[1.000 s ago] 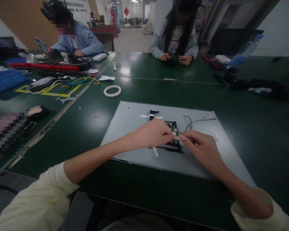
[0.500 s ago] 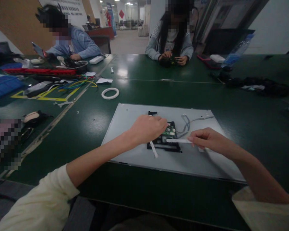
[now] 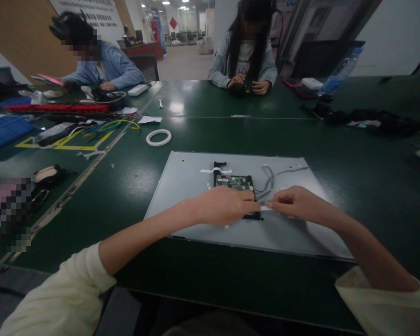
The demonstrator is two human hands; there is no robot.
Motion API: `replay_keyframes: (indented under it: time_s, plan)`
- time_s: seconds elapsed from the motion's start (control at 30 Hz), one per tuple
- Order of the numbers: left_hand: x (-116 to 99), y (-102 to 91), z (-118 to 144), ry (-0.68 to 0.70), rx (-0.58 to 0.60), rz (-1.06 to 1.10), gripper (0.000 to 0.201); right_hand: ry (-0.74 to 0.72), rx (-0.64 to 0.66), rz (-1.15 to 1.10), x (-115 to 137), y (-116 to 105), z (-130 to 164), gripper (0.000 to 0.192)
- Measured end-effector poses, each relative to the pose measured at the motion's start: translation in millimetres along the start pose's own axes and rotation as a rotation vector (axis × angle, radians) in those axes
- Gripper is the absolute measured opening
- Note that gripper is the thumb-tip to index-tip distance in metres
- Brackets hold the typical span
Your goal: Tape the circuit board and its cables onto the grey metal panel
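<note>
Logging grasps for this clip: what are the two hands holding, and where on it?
A short strip of white tape, pinched at its ends between the left hand and the right hand, over the circuit board.

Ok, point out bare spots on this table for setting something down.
Bare green tabletop lies right of the grey metal panel, and between the white tape ring and the panel. Crowded: the left bench with coloured wires, and the green circuit board by both hands.
</note>
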State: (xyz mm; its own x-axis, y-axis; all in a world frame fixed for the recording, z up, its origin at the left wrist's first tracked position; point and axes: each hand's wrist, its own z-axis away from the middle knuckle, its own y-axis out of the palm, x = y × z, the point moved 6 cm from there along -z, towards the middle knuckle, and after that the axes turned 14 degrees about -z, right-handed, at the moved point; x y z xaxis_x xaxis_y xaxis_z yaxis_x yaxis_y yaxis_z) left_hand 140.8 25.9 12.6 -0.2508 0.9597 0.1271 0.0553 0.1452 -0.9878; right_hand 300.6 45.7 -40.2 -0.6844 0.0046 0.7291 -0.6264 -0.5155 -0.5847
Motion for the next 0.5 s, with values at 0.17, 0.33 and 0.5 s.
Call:
replay_keyframes:
  time_s: [0.17,0.33,0.5]
  plan:
    - [-4.7,14.8,-2.9,0.049,0.017,0.000,0.029,-0.018,-0.012,0.083,2.1,0.9,-0.1,0.043]
    - [-5.3,21.3,-2.9,0.057,-0.001,0.010,0.031,-0.019,-0.040,0.147,5.0,1.0,0.7,0.043]
    - [-4.4,22.8,-1.5,0.023,0.015,-0.033,0.046,-0.025,-0.027,0.106,4.0,1.5,-0.1,0.040]
